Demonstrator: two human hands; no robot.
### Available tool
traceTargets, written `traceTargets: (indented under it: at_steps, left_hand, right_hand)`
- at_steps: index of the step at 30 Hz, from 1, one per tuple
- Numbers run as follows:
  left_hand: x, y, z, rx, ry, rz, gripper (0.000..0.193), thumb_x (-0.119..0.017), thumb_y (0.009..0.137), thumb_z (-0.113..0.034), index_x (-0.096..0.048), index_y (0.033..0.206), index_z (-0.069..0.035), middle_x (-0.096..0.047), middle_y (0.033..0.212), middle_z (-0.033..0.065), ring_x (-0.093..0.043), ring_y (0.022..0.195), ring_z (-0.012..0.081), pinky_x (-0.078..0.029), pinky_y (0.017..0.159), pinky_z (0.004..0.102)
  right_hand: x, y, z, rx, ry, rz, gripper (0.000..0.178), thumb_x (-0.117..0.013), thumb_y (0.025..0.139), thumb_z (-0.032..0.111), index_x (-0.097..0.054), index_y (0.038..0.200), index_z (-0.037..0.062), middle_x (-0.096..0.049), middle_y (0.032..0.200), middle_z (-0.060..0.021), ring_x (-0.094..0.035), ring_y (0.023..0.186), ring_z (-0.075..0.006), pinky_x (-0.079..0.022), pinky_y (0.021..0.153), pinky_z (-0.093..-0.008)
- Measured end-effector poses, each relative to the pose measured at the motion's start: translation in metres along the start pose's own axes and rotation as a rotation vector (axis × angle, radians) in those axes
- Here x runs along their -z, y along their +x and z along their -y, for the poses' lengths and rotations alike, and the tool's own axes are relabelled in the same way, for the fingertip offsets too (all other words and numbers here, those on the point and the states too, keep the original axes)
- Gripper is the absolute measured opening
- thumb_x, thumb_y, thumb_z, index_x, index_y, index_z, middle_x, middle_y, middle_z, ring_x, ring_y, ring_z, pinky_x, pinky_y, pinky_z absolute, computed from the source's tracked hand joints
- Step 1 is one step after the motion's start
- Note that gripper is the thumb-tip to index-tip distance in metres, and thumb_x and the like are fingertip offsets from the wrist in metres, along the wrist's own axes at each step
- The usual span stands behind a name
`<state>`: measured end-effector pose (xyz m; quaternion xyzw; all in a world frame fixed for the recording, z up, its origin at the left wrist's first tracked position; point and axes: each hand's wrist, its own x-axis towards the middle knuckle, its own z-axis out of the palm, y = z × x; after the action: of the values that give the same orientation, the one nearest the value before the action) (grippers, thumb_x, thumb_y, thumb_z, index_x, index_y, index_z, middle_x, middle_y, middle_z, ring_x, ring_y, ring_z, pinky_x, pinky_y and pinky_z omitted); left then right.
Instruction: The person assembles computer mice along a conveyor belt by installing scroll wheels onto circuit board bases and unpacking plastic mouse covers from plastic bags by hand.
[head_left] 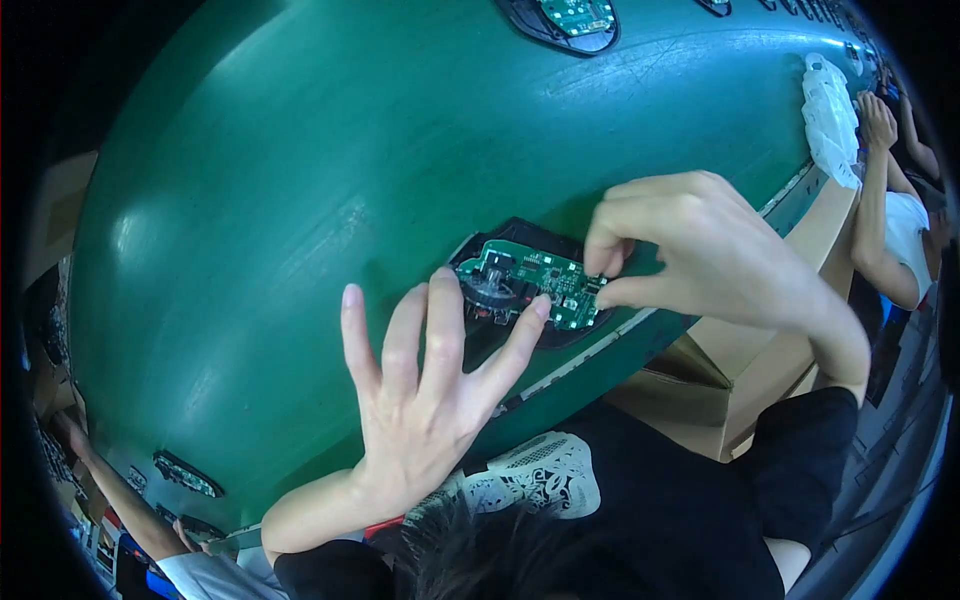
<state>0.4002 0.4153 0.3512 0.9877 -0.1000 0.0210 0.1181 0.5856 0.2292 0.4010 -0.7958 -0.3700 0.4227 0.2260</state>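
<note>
A green circuit board (pixel 560 283) with small chips and a round dark wheel (pixel 490 290) at its left part lies in a black plastic shell (pixel 540 233) on the green work surface. My left hand (pixel 420 400) has its fingers spread. Its thumb presses on the board's lower edge and its index fingertip touches the left end by the wheel. From the right, my right hand (pixel 690 250) pinches at the board's right end with thumb and index finger. A small part between those fingertips is too small to name.
Another shell with a board (pixel 575 18) lies at the far edge. A black-cased board (pixel 188 473) sits at lower left, near a co-worker's arm (pixel 130 510). An open cardboard box (pixel 700 390) stands below right. White plastic wrap (pixel 830 120) and another person's arm (pixel 875 200) are at right.
</note>
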Motion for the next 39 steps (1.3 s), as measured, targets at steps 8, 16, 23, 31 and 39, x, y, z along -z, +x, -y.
traceTargets:
  at_steps: [8, 16, 23, 31, 39]
  left_hand:
    - [0.003, 0.006, 0.004, -0.07, 0.089, 0.086, 0.066, -0.084, 0.07, -0.033, -0.063, 0.131, -0.048, -0.045, 0.133, 0.0154, -0.048, 0.117, 0.0304, -0.03, 0.114, 0.0614]
    - [-0.005, 0.013, -0.004, -0.016, 0.002, 0.002, 0.06, -0.066, 0.083, -0.012, -0.059, 0.135, -0.041, -0.052, 0.123, 0.0137, -0.053, 0.111, 0.0259, -0.035, 0.11, 0.0654]
    - [0.001, 0.006, -0.002, -0.088, 0.064, 0.021, 0.065, -0.081, 0.074, -0.034, -0.059, 0.135, -0.044, -0.048, 0.127, 0.0151, -0.049, 0.117, 0.0309, -0.027, 0.114, 0.063]
    - [0.015, 0.052, 0.043, -0.107, 0.122, -0.195, 0.044, -0.062, 0.083, -0.013, -0.066, 0.12, -0.036, -0.055, 0.113, 0.0126, -0.051, 0.117, 0.0336, -0.025, 0.114, 0.0668]
    - [0.008, 0.148, 0.142, -0.121, 0.272, -0.274, 0.035, -0.059, 0.084, -0.005, -0.07, 0.111, -0.024, -0.064, 0.121, 0.0149, -0.055, 0.123, 0.0341, -0.038, 0.105, 0.0554]
  right_hand:
    - [-0.038, -0.023, -0.025, 0.129, 0.127, -0.277, 0.015, -0.083, 0.076, 0.004, -0.073, 0.086, 0.0029, -0.068, 0.081, -0.0062, -0.064, 0.075, -0.02, -0.05, 0.061, -0.0317]
    - [-0.026, -0.016, -0.018, -0.014, 0.169, -0.148, 0.013, -0.081, 0.078, 0.009, -0.07, 0.084, 0.0034, -0.066, 0.077, -0.0045, -0.065, 0.073, -0.0174, -0.051, 0.06, -0.0311]
    - [-0.027, -0.013, -0.002, -0.092, 0.033, -0.098, 0.018, -0.078, 0.083, 0.019, -0.068, 0.079, 0.004, -0.07, 0.072, -0.0063, -0.069, 0.068, -0.0219, -0.052, 0.062, -0.0359]
    - [-0.017, -0.045, 0.023, 0.089, -0.006, -0.374, 0.023, -0.074, 0.089, 0.024, -0.067, 0.094, 0.0025, -0.07, 0.087, -0.0103, -0.069, 0.08, -0.0247, -0.053, 0.069, -0.0383]
    - [-0.064, -0.219, 0.009, -0.39, 0.001, -1.087, 0.017, -0.073, 0.09, 0.014, -0.07, 0.101, 0.001, -0.071, 0.092, -0.0111, -0.069, 0.083, -0.0207, -0.054, 0.075, -0.0333]
